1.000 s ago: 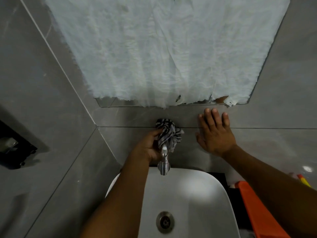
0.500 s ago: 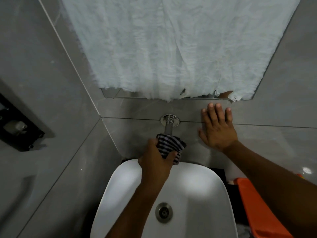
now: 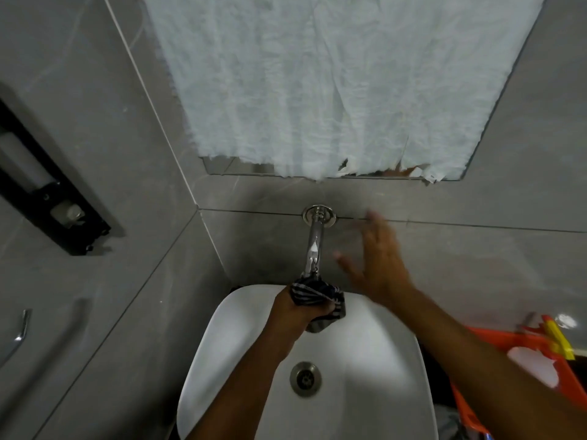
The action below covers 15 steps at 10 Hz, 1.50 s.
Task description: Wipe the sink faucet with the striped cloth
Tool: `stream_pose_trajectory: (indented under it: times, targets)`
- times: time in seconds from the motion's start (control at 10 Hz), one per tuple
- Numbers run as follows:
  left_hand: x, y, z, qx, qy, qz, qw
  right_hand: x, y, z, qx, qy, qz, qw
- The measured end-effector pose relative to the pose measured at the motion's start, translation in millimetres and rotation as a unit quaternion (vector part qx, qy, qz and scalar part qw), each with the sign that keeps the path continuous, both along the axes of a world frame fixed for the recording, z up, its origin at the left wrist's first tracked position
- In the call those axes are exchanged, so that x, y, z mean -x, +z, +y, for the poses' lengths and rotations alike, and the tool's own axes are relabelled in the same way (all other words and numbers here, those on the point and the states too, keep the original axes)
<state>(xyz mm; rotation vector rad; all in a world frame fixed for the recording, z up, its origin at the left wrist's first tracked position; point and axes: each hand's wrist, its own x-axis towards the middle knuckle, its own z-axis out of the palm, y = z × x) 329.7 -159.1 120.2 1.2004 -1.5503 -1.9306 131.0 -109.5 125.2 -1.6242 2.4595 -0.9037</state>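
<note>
A chrome faucet (image 3: 313, 242) sticks out of the grey tiled wall above a white sink (image 3: 228, 338). My left hand (image 3: 298, 312) grips the dark-and-white striped cloth (image 3: 313, 293), which is wrapped around the faucet's outer end over the basin. The spout tip is hidden under the cloth. My right hand (image 3: 376, 265) is blurred, fingers spread, just right of the faucet and close to the wall; it holds nothing.
A mirror covered with white crumpled paper (image 3: 333, 84) hangs above the faucet. A black holder (image 3: 47, 198) is fixed to the left wall, with a chrome handle (image 3: 19, 331) below it. An orange container (image 3: 521, 369) stands right of the sink. The drain (image 3: 305, 378) sits mid-basin.
My left hand has slid the cloth from the faucet's wall end down to its tip. My right hand has left its flat rest on the wall and moved toward the faucet.
</note>
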Motion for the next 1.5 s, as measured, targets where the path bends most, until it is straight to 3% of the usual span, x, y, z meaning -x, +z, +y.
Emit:
stream_pose_trajectory:
  times: [0.1,0.2,0.3,0.4,0.5,0.6,0.7,0.8,0.9,1.1,1.2,1.3,1.4,1.5]
  targets:
    - [3.0,5.6,15.9,0.010,-0.039,-0.054,0.998,-40.5,-6.0,28.8,-0.129,0.140,-0.252,0.949]
    - [3.4,-7.2,24.3,-0.041,-0.062,-0.025,0.997,-46.9,-15.1,42.9,-0.155,0.140,-0.241,0.948]
    - [-1.9,-29.7,31.2,-0.146,-0.086,0.073,0.983,-35.2,-18.1,52.6,-0.139,0.125,-0.354,0.916]
    - [4.4,-40.6,32.9,-0.221,-0.102,0.181,0.953,-21.2,-20.5,72.6,-0.097,0.094,-0.405,0.904]
    - [40.7,-44.9,34.4,-0.236,-0.102,0.193,0.947,2.2,-27.7,108.5,-0.025,0.025,-0.455,0.890]
    - [94.5,-52.2,40.5,-0.153,-0.126,0.120,0.973,31.8,-41.1,153.9,0.031,-0.082,-0.511,0.855]
    - [163.2,-61.5,58.4,-0.076,-0.168,0.015,0.983,59.3,-67.7,200.1,0.081,-0.213,-0.597,0.769]
    - [238.9,-83.5,88.3,0.118,-0.240,-0.121,0.956,77.8,-102.5,238.1,0.096,-0.329,-0.638,0.689]
    - [307.8,-129.1,119.5,0.261,-0.349,-0.195,0.879,99.5,-149.8,254.9,0.091,-0.409,-0.641,0.643]
    - [377.8,-237.3,154.9,0.406,-0.469,-0.285,0.731,150.6,-231.3,254.1,-0.097,-0.424,-0.560,0.705]
    - [380.8,-266.9,159.5,0.425,-0.506,-0.289,0.693,156.8,-247.9,256.1,-0.183,-0.404,-0.498,0.745]
    - [375.6,-272.4,162.6,0.416,-0.537,-0.287,0.675,154.8,-248.7,259.3,-0.228,-0.379,-0.437,0.783]
    - [363.8,-241.3,150.8,0.456,-0.544,-0.270,0.651,151.4,-220.2,248.0,-0.237,-0.353,-0.327,0.844]
    - [337.9,-192.8,134.8,0.484,-0.520,-0.230,0.665,148.8,-160.0,219.8,-0.218,-0.326,-0.252,0.885]
